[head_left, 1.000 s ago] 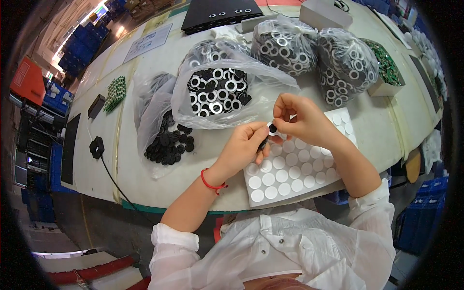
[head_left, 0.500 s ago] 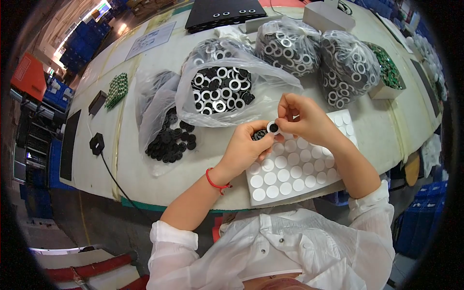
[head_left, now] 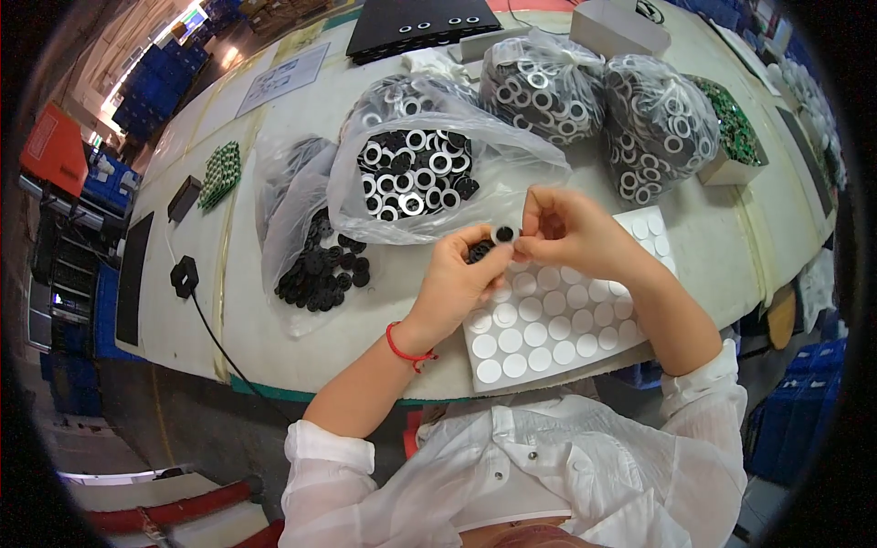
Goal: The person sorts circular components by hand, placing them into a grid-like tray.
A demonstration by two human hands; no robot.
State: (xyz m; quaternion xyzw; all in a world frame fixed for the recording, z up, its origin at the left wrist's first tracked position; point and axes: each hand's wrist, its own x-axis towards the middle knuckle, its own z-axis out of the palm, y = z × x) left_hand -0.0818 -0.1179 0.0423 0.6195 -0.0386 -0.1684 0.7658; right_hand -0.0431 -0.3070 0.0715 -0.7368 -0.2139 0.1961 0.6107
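My left hand has its fingers closed, with a small black disc ringed in white at the thumb and fingertips. More black discs show in the curl of its fingers. My right hand pinches at the right edge of the ringed disc; its fingertips hide whatever they hold. Beneath both hands lies a sheet bearing rows of round white stickers. An opened clear bag of black discs with white rings sits just beyond my left hand.
Loose plain black discs spill from another bag at left. Two full bags stand farther back, beside a box of green parts. A black panel lies at the far edge. A black cable crosses the table's left side.
Both hands have shifted slightly; the ringed disc has moved a little left and up. The right thumb and fingertips have shifted to its right edge.
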